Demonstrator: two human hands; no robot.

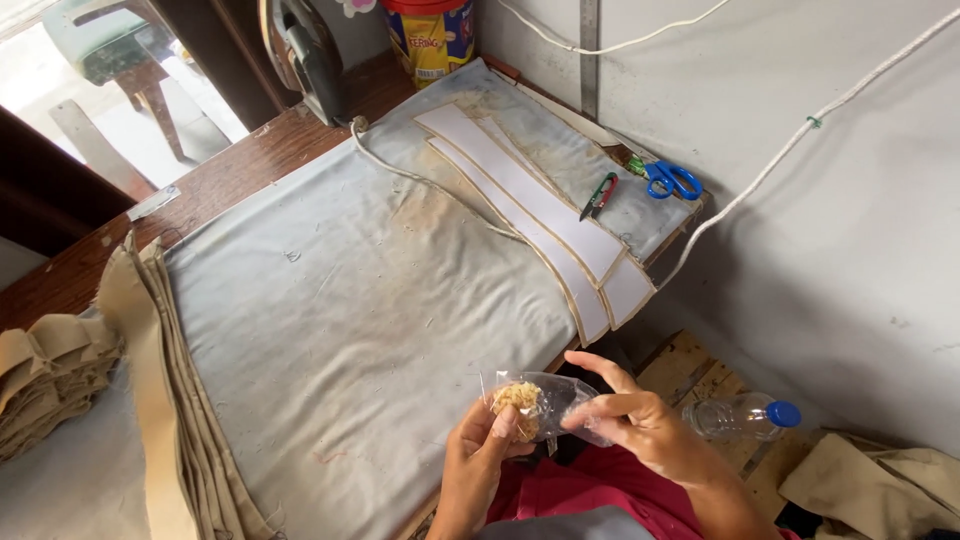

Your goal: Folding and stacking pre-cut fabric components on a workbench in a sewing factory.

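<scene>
left hand (480,445) gripping small clear bag (545,400) of tan bits by lap, right hand (640,420) pinching its other end so nothing spills, just off padded table (340,300) edge.

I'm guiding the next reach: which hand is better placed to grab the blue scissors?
Right, probably. The right hand pinches only the clear bag's edge and sits on the scissors' side; the left hand cradles the bag.

A small clear plastic bag (548,400) is pinched between both hands: the left hand (478,452) grips its lower end, the right hand (640,418) its far end. Bunched inside, just above the left thumb, sits a tan, fibrous clump (518,402). The bag lies crumpled and roughly level.
</scene>
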